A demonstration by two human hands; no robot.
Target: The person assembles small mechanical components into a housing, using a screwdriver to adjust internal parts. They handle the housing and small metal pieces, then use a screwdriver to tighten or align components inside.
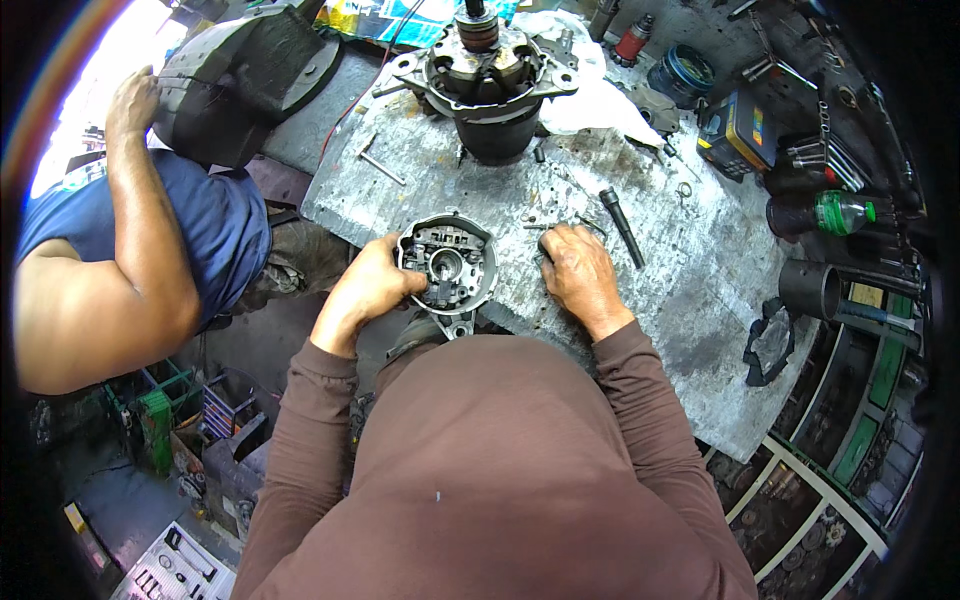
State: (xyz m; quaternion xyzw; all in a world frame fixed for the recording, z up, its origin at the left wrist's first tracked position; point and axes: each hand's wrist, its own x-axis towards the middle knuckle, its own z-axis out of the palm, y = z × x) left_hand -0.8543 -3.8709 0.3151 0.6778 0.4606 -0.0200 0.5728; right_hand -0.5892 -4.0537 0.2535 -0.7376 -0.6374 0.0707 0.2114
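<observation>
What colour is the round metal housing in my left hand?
The round metal housing is grey, best seen in the head view.

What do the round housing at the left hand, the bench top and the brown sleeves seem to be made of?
The housing looks like cast metal, perhaps aluminium: dull grey rim with a bolt lug. The bench top seems sheet metal, worn and stained, with silvery patches, though paint is possible. The sleeves appear to be matte fabric: they fold softly.

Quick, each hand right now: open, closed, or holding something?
Left hand: holding the round metal housing.
Right hand: curled over the workbench; cannot tell whether it holds anything.
</observation>
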